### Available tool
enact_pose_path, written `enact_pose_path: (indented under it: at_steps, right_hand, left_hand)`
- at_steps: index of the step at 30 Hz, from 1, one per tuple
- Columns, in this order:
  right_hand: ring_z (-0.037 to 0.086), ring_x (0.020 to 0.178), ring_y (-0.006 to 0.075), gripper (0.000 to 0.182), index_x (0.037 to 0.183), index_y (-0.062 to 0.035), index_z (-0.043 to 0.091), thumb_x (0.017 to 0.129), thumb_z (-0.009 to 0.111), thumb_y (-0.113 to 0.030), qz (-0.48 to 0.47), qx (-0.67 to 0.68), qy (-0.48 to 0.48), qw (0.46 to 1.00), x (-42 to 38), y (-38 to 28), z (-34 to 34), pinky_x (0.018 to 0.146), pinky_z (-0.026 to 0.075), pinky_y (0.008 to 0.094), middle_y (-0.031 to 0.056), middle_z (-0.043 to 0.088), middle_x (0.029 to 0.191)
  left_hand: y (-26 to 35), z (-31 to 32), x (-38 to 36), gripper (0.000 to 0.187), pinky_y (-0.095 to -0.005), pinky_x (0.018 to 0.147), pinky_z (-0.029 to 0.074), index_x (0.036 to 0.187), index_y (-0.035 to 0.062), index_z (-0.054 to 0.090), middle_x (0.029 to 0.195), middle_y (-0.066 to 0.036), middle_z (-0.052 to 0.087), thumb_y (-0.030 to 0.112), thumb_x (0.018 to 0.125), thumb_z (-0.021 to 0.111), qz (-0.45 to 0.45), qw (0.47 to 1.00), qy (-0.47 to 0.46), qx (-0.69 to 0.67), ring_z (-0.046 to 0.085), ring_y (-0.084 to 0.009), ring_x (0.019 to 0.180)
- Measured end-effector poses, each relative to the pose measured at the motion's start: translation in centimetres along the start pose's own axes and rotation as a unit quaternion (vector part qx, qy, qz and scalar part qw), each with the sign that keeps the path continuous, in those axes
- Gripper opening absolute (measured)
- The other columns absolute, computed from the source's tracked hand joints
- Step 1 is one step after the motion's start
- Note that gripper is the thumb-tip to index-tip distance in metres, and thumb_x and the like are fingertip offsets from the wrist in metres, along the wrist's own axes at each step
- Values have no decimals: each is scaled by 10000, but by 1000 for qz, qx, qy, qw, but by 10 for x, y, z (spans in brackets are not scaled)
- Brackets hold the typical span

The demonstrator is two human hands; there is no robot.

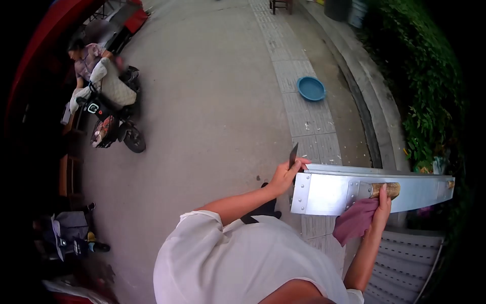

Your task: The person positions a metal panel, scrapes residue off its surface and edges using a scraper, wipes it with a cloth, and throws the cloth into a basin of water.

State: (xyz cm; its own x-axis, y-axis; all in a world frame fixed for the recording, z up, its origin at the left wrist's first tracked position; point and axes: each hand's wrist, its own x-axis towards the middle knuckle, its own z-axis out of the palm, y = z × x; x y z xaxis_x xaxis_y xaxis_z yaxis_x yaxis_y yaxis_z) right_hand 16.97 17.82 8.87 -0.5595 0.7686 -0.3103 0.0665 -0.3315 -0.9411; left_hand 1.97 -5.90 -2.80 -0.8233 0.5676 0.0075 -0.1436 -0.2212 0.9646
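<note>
A long, shiny metal piece point(329, 191) with rivets at its near end extends to the right in front of my body. My left hand point(288, 176) is closed at its left end, with a thin dark blade point(293, 153) sticking up from the fingers. On the side of the metal piece is a brown wooden handle point(392, 190). My right hand point(382, 205) is closed at this handle, its fingertips lying over it. A purple cloth point(355, 220) hangs beside the right hand, against the metal. Part of the right hand's grip is hidden.
A blue basin point(311, 88) sits on the paving strip ahead. At the upper left a person point(88, 61) is by a scooter point(114, 114). Another scooter point(73, 230) is at the lower left. A grey slatted panel point(405, 263) and green bushes point(430, 86) are on the right.
</note>
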Motion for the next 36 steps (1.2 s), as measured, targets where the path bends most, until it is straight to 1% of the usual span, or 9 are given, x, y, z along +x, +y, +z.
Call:
enact_pose_path:
  at_steps: [3,4,8,12,14,18,20,28,36]
  right_hand:
    - [603,865,151,446,1140,-10,549,899,629,-376,-7,-21,-17,1000,14,1,-1,737,496,274,81,602,1025]
    - [590,845,122,454,1090,-11,589,898,620,-420,-24,-40,-19,999,17,4,-3,733,479,251,47,611,971]
    - [585,844,126,433,1056,-34,589,890,627,-432,17,-46,-36,998,46,25,-51,722,474,252,35,600,955]
    - [580,914,143,427,1089,-51,570,893,624,-426,26,2,-12,1000,28,32,2,766,479,266,48,577,1025]
    - [568,977,150,431,1140,-64,555,907,601,-424,50,22,-49,997,19,45,49,809,476,277,50,561,1090]
    - [601,936,344,571,1171,-23,478,903,529,-524,134,-62,-139,979,-1,49,58,781,533,495,183,578,1091]
    - [577,974,303,496,1138,-14,509,929,525,-463,96,-86,-177,976,-14,51,71,842,510,450,165,561,1116]
    - [579,937,264,354,1022,-15,555,897,583,-345,92,-55,-334,936,-39,53,103,823,496,408,149,590,1036]
    - [580,901,225,219,905,-16,601,864,640,-228,73,-6,-368,927,-58,51,116,804,482,367,133,620,956]
  left_hand:
    - [-14,-10,11,431,-268,835,442,1096,-5,612,986,-51,601,346,1027,372,32,998,-35,51,547,-113,923]
    - [-18,-9,16,445,-269,832,445,1088,-6,616,968,-53,606,370,1019,387,46,998,-33,29,551,-119,913]
    - [-4,-6,-3,464,-267,805,448,1062,-2,635,935,-51,617,395,1010,399,4,999,-32,37,558,-117,894]
    - [-18,-41,22,486,-296,802,456,1002,4,656,905,-66,634,418,1000,401,-14,999,-19,34,577,-136,901]
    - [-10,-79,33,504,-289,800,458,986,5,670,900,-51,642,428,1001,396,44,997,8,68,584,-121,861]
    - [-18,-108,26,499,-266,742,471,980,18,673,854,-36,633,434,999,398,3,997,76,7,583,-105,800]
    - [-12,-113,14,503,-261,709,471,947,23,669,836,-30,629,446,995,401,7,995,98,16,579,-100,773]
    - [-24,-129,1,482,-276,684,472,863,30,689,788,-31,647,447,964,471,60,973,219,40,581,-103,737]
    - [-34,-130,-33,446,-280,691,481,866,43,684,773,-24,643,431,961,487,48,965,257,-5,594,-104,735]
